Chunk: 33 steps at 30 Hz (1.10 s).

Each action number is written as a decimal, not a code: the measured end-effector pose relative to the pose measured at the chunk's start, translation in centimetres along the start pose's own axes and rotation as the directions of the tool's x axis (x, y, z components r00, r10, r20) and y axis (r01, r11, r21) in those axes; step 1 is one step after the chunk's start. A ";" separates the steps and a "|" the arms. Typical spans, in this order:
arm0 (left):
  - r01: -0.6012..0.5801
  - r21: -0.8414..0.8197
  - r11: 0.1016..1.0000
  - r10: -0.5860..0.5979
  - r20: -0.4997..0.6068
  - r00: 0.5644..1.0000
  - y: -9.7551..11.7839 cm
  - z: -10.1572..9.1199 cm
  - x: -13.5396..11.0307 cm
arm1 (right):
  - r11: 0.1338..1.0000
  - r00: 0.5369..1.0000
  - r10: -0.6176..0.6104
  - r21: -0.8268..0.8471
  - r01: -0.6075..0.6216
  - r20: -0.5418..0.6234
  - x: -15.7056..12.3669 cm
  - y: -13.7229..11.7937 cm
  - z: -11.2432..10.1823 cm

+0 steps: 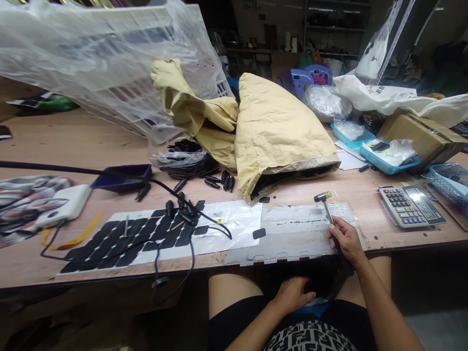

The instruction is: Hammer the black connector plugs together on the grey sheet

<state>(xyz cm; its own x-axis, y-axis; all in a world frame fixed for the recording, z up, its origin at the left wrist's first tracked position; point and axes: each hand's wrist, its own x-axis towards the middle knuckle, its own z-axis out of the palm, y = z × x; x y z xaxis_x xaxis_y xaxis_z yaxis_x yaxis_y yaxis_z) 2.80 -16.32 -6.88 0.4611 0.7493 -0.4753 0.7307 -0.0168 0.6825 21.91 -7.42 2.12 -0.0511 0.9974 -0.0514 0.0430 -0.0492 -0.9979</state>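
Right hand (347, 239): grip clamped round the hammer (323, 197) by its handle, I think to leave its head free | hammer: over the grey sheet (307, 239) on the bench (98, 141) | left hand (292, 296): low by the lap (237, 292), maybe out of the way; from here I can't tell its grip

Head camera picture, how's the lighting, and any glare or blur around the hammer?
In the head view, the back shelves sit in deep shadow; the head view's upper left shows whitish sheen on clear plastic wrap; in the head view, the hammer in the right hand reads clearly enough, with soft fine detail.
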 end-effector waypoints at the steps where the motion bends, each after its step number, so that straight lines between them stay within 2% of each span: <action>1: -0.065 0.002 0.998 0.064 0.040 0.997 0.6 -0.7 -0.7 | 1.000 1.000 0.003 0.001 -0.003 0.002 0.0 0.0 0.0; 3: -0.223 -0.067 0.973 0.230 0.140 0.963 2.2 -3.1 -2.1 | 1.000 1.000 0.008 0.002 -0.008 0.007 0.0 -0.2 0.1; 5: -0.345 -0.214 0.914 0.388 0.211 0.897 3.9 -6.5 -3.1 | 1.000 1.000 0.013 0.005 -0.013 0.009 0.0 -0.3 0.1; 6: -0.371 -0.284 0.884 0.438 0.226 0.870 4.7 -8.5 -3.3 | 1.000 1.000 0.014 0.006 -0.014 0.008 0.0 -0.3 0.1; 7: -0.396 -0.319 0.861 0.467 0.191 0.863 5.2 -10.6 -3.2 | 1.000 1.000 0.014 0.008 -0.014 0.007 0.0 -0.3 0.1; 9: -0.435 -0.280 0.856 0.441 -0.045 0.896 5.6 -14.6 -1.8 | 1.000 1.000 0.013 0.014 -0.013 0.004 0.1 -0.2 0.1; 10: -0.421 -0.217 0.881 0.372 -0.233 0.898 5.5 -16.4 -0.7 | 1.000 1.000 0.010 0.019 -0.010 0.004 0.1 -0.1 0.0; 11: -0.361 -0.138 0.922 0.273 -0.430 0.861 5.1 -18.1 0.7 | 1.000 1.000 0.009 0.026 -0.009 0.007 0.1 -0.1 0.0; 12: -0.249 -0.069 0.966 0.160 -0.598 0.786 4.5 -19.6 2.1 | 0.999 1.000 0.008 0.035 -0.008 0.010 0.2 0.0 -0.1; 13: -0.114 -0.031 0.993 0.055 -0.736 0.675 3.8 -20.9 3.6 | 0.999 1.000 0.007 0.045 -0.007 0.012 0.2 0.0 -0.2; 14: 0.014 -0.015 1.000 -0.020 -0.829 0.559 3.0 -21.9 4.9 | 0.998 1.000 0.006 0.055 -0.007 0.013 0.2 0.0 -0.2; 15: 0.137 -0.019 0.990 -0.081 -0.884 0.461 2.3 -22.7 6.1 | 0.998 1.000 0.006 0.064 -0.006 0.013 0.2 -0.1 -0.2; 16: 0.239 -0.034 0.971 -0.129 -0.910 0.394 1.6 -23.3 7.1 | 0.997 1.000 0.005 0.070 -0.005 0.013 0.2 -0.1 -0.2; 17: 0.320 -0.049 0.946 -0.169 -0.918 0.359 1.0 -23.7 7.8 | 0.997 1.000 0.002 0.076 -0.003 0.012 0.2 -0.2 -0.3; 18: 0.383 -0.061 0.922 -0.205 -0.914 0.350 0.5 -23.9 8.3 | 0.997 1.000 -0.001 0.079 0.000 0.009 0.2 -0.2 -0.2; 20: 0.453 -0.069 0.889 -0.255 -0.897 0.362 -0.2 -24.0 8.8 | 0.997 1.000 -0.002 0.083 0.001 0.010 0.1 -0.3 -0.2; 26: 0.482 -0.105 0.870 -0.317 -0.867 0.384 -0.8 -24.3 8.7 | 0.997 1.000 -0.002 0.079 0.001 0.018 0.2 -0.3 -0.3; 33: 0.536 -0.135 0.833 -0.414 -0.794 0.445 -0.2 -26.1 8.5 | 0.997 1.000 -0.012 0.083 0.011 0.018 0.2 -0.3 -0.3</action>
<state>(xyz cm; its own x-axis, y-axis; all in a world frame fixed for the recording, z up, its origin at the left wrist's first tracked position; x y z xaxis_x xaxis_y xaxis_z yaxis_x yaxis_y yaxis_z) -6.57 7.32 3.45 -0.4972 0.8660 -0.0535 0.7884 0.4767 0.3887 22.20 -7.20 2.40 -0.0693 0.9968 -0.0398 -0.0404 -0.0427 -0.9983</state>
